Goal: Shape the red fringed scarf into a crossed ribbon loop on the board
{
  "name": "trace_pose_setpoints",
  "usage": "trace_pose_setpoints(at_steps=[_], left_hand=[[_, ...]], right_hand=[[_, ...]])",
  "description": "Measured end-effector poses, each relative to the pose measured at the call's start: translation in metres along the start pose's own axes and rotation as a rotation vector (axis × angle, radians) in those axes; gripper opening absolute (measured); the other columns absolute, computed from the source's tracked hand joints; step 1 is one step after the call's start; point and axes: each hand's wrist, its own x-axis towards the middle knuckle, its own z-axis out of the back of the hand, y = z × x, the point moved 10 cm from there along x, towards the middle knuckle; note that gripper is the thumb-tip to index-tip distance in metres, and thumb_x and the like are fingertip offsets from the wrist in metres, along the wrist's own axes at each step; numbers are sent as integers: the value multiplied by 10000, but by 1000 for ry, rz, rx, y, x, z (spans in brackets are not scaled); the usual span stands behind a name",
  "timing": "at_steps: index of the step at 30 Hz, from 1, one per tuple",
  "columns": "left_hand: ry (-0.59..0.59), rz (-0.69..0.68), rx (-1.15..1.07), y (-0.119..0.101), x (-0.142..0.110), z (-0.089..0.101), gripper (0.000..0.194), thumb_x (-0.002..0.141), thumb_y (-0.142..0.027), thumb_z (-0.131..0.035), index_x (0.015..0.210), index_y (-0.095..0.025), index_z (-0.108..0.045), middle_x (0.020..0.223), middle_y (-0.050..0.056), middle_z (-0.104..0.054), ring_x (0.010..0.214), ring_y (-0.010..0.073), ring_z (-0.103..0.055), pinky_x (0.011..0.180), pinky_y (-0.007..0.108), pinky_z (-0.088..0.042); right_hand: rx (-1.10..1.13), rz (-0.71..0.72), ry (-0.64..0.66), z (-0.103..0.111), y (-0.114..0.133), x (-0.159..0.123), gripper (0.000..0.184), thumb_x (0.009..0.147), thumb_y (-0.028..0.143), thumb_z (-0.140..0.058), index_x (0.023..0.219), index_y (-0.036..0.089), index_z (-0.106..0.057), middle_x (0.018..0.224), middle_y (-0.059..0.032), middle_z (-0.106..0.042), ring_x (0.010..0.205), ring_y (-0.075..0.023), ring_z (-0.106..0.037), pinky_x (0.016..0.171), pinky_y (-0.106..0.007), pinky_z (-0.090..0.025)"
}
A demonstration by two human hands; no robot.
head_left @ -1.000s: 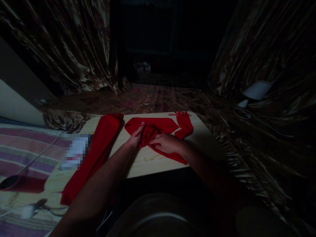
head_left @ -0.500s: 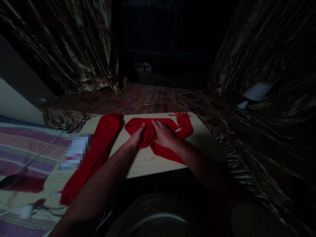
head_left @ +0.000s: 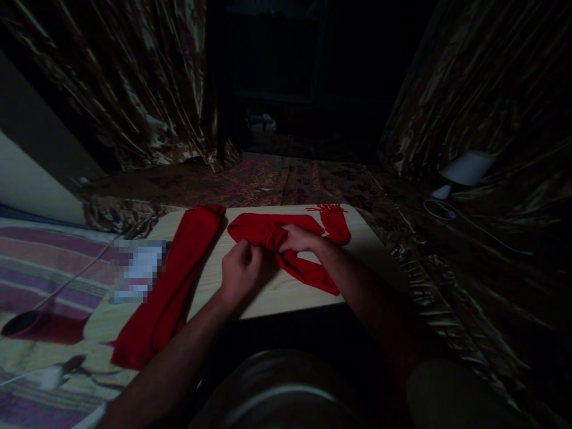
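A red scarf (head_left: 308, 271) with a fringed end lies bent and bunched on a small pale wooden table (head_left: 210, 298). My right hand (head_left: 298, 239) is closed on its gathered middle, with the fingertips hidden in the folds. Just left of that bunch, my left hand (head_left: 241, 267) is curled into a fist close to the scarf's near edge. Whether cloth is inside that fist is hidden. A long red folded cloth (head_left: 179, 280) lies slantwise along the table's left side, beyond my left forearm.
A blurred-out flat item (head_left: 138, 271) lies at the table's left edge. A dark red cylinder (head_left: 47, 328) and a cable with a white plug (head_left: 52, 376) rest on the striped bedding (head_left: 27, 286). A white lamp (head_left: 469, 168) stands right, and patterned curtains (head_left: 156, 89) hang behind.
My left hand has moved back toward me and from lying on the scarf has curled into a fist. My right hand's fingers have tucked into the scarf's folds, which are now bunched tighter.
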Motion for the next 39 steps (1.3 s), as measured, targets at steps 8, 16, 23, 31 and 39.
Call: trace_pose_setpoints(at_steps=[8,16,23,31,39], left_hand=[[551,-240,717,-33,-47,-88,563,922,-610,-457,1335,-260,-612,942,142,-746,848,309,-701,748,371,-468],[417,-158,821,-17,-25,-52,571,975,-627,-308,964,-252,-738,834,135,-731,771,284,-695,672,341,-416],[316,-116,728,-2,-10,-19,140,867,-336,-584,923,-247,-676,899,96,-741,789,246,-678,673,310,-407],[201,-23,671,14,14,1,244,823,-282,-610,1055,-210,-584,982,145,-726,856,269,-687,718,321,-444],[23,70,556,35,48,43,280,721,-316,-703,957,-207,-600,860,120,-710,767,274,-671,664,319,-458]], right_hand=[[-76,-63,71,-5,-1,7,295,614,62,-715,902,122,-718,758,11,-731,650,-112,-615,599,-186,-465],[17,65,90,6,5,1,318,594,56,-693,900,127,-741,851,0,-757,799,-160,-667,781,-266,-527],[57,111,140,11,16,-5,333,585,99,-738,916,136,-738,885,-4,-765,851,-178,-680,851,-290,-523],[39,130,-42,47,27,-15,374,608,103,-701,977,153,-737,926,14,-765,884,-185,-683,852,-288,-527],[-22,110,-37,52,20,-18,362,590,113,-755,948,163,-734,874,15,-755,871,-175,-675,865,-292,-525]])
